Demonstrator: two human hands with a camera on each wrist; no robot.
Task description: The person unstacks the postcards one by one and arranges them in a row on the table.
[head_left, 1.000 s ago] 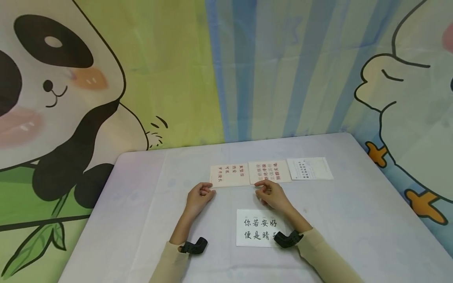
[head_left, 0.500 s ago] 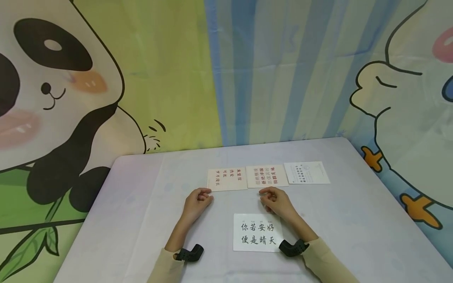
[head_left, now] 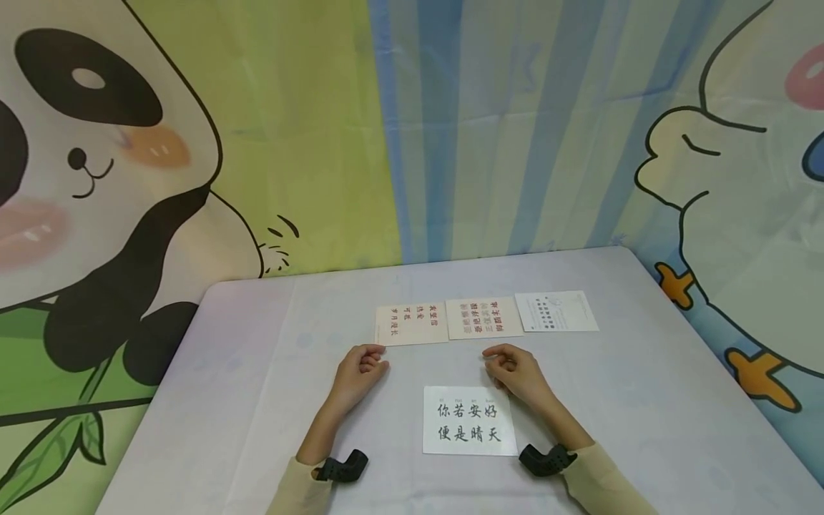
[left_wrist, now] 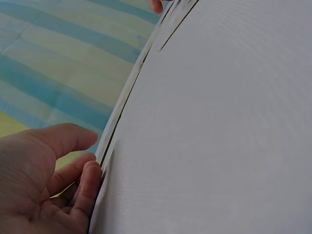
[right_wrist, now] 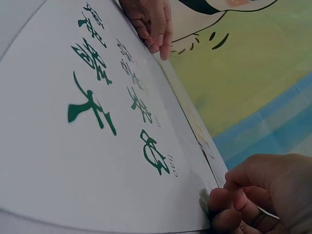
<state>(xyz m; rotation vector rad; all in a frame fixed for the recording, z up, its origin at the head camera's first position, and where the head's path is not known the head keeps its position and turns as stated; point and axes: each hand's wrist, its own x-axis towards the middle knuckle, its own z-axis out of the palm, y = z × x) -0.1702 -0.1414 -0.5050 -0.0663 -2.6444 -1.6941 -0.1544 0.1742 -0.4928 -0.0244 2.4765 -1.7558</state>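
Observation:
Three cards lie edge to edge in a row: a cream card with red characters, a second cream card with red and grey characters, and a white card with small dark print. My left hand rests by the near left corner of the first card, fingers loosely curled and holding nothing; whether a fingertip touches it I cannot tell. Just short of the second card, my right hand stays loosely curled, apart from the row. A larger-lettered white card lies nearer me, left of the right wrist.
A pale cloth covers the table. Behind it hangs a printed backdrop with a panda on the left and a white cartoon figure on the right. Each wrist wears a black camera mount.
My right hand has drawn back and to the right, away from the card row, uncovering the nearer white card's last characters. The left hand has barely moved. The head view has shifted slightly.

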